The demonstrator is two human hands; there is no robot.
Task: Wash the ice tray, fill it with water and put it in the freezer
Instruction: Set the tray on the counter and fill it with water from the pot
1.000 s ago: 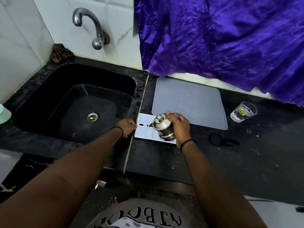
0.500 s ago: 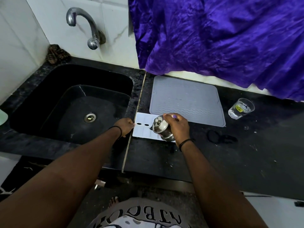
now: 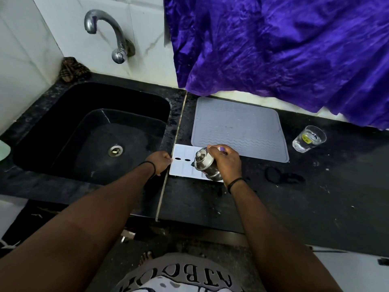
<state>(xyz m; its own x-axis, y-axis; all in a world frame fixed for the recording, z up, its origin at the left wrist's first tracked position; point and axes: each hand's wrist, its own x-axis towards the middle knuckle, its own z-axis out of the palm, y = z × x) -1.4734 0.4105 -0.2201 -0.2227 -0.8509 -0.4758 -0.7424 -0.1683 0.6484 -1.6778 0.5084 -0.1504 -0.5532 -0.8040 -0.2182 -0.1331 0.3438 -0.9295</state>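
Note:
A white ice tray (image 3: 183, 166) lies flat on the black counter, just right of the sink (image 3: 63, 114), with two dark holes near its left end. My left hand (image 3: 160, 161) pinches the tray's left edge. My right hand (image 3: 226, 161) grips a small steel pot with a knobbed lid (image 3: 204, 164), tilted over the tray's right part and hiding it. The chrome tap (image 3: 113, 36) sticks out of the tiled wall above the sink; no water runs from it.
A grey ribbed mat (image 3: 240, 127) lies behind the tray. A clear glass with water (image 3: 309, 139) stands far right. Black scissors (image 3: 283, 178) rest on the counter (image 3: 315, 203). A scrub cloth (image 3: 72, 69) sits at the sink's back corner. Purple fabric (image 3: 284, 43) hangs over the back.
Both hands and the steel pot hold almost the same place over the tray; the pot looks tilted slightly more. Only the view has shifted a little.

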